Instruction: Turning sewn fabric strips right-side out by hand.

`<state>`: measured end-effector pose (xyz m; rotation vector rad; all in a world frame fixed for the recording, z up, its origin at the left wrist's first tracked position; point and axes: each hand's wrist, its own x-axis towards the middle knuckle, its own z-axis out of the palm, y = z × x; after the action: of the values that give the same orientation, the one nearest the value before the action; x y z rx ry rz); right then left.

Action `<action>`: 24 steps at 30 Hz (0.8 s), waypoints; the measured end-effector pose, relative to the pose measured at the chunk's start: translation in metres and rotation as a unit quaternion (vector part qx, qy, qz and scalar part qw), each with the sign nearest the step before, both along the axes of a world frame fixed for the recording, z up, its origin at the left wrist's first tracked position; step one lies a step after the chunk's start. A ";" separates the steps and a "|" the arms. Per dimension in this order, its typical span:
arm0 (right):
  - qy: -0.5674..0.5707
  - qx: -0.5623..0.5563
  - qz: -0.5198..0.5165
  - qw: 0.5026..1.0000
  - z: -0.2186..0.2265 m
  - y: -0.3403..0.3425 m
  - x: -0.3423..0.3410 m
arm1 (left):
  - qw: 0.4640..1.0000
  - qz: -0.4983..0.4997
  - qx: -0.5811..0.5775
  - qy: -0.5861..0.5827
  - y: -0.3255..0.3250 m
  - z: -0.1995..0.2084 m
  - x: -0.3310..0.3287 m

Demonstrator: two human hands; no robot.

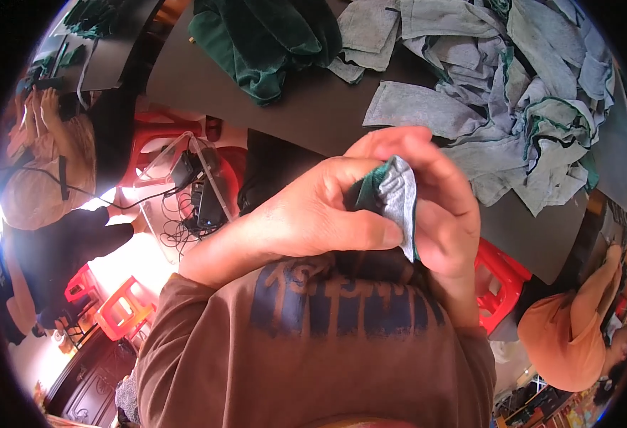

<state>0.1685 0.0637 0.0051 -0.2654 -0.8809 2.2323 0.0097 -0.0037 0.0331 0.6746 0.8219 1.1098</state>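
Observation:
My left hand pinches a small folded piece of fabric, its thumb pressed on the near side and its fingers behind. The piece shows green velvet on one face and a pale grey backing on the other. Close on its right, my right hand is curved around the fabric with the palm facing it. Its fingers look loosely bent and apart, partly hidden behind the piece, and they do not seem clamped on it. Both hands are raised in front of my chest, short of the dark table.
A heap of grey-backed, green-edged fabric pieces covers the table's right side. Dark green velvet lies at the far left. Left of me, a clear box with cables rests on a red stool. Other people sit at left and right.

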 end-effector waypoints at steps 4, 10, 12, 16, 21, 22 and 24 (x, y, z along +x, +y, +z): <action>-0.127 0.200 0.009 0.972 -0.003 0.002 0.003 | 0.998 -0.035 0.053 0.014 0.003 -0.004 -0.009; -0.120 0.098 0.037 0.987 0.003 0.000 0.000 | 0.985 -0.082 0.142 0.053 0.009 -0.017 -0.015; -0.119 0.096 0.044 0.987 0.003 0.002 0.001 | 0.988 -0.077 0.131 0.020 0.008 -0.016 -0.013; -0.103 0.104 0.060 0.987 0.000 0.005 0.003 | 0.978 -0.097 0.182 0.043 0.010 -0.021 -0.018; -0.110 0.091 0.048 0.989 0.001 -0.002 -0.001 | 0.983 -0.092 0.157 0.000 0.008 -0.026 -0.019; -0.105 0.096 0.048 0.989 0.001 -0.004 -0.002 | 0.983 -0.092 0.157 0.000 0.007 -0.026 -0.020; -0.110 0.119 0.024 0.986 -0.001 -0.007 -0.004 | 0.989 -0.059 0.053 -0.127 0.005 -0.025 -0.020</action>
<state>0.1644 0.0568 0.0044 -0.3875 -1.2741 2.1417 -0.0100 0.0016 0.0080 0.6460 0.5030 1.1110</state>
